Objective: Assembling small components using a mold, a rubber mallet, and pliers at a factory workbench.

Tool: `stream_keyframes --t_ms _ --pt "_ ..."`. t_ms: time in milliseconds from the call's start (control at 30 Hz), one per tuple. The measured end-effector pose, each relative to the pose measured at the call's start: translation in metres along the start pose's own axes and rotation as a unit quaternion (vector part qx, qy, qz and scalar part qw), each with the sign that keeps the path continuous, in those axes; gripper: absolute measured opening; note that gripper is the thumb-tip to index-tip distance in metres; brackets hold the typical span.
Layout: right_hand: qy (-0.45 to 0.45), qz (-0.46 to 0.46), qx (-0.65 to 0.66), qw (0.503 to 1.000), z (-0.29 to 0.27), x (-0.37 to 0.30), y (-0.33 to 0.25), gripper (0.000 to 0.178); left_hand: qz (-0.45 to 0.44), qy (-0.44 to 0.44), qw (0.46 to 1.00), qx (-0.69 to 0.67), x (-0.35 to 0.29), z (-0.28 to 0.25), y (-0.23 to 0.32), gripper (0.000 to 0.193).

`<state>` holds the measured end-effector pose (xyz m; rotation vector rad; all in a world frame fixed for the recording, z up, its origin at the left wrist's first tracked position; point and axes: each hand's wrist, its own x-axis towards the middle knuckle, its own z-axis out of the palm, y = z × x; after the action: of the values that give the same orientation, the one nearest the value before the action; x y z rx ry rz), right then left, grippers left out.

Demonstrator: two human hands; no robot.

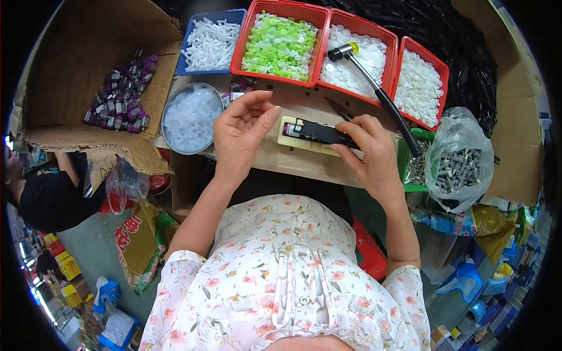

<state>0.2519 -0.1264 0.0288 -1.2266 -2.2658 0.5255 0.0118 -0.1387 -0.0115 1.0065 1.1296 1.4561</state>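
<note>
Long black plastic casing point(316, 131) lying on a cream rectangular block point(293, 143)

From here I see the right hand point(372, 151) gripping the casing between thumb and fingers at the block's right end; the left hand point(240, 136) hangs loosely open, fingers curled, just left of the block, apart from the casing; a black-handled metal hammer point(393, 109) slants past the block's right side.
</note>
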Motion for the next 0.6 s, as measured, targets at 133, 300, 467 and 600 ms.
stream_keyframes --t_ms 133,300,467,600 --pt "-0.006 -0.025 -0.014 1.0 0.012 0.0 0.002 0.03 -0.01 0.007 0.999 0.04 -0.007 -0.01 -0.005 0.027" --pt "-0.026 -0.028 -0.037 0.999 0.016 0.003 0.0 0.028 -0.006 -0.002 0.999 0.043 -0.01 -0.009 -0.008 0.027" --pt "-0.039 -0.026 -0.047 0.998 0.019 0.005 0.0 0.029 0.011 -0.009 0.998 0.061 -0.011 -0.008 -0.008 0.026" --pt "-0.05 -0.017 -0.064 0.997 0.019 0.006 0.001 0.029 0.034 -0.023 0.993 0.11 -0.012 -0.008 -0.007 0.024"
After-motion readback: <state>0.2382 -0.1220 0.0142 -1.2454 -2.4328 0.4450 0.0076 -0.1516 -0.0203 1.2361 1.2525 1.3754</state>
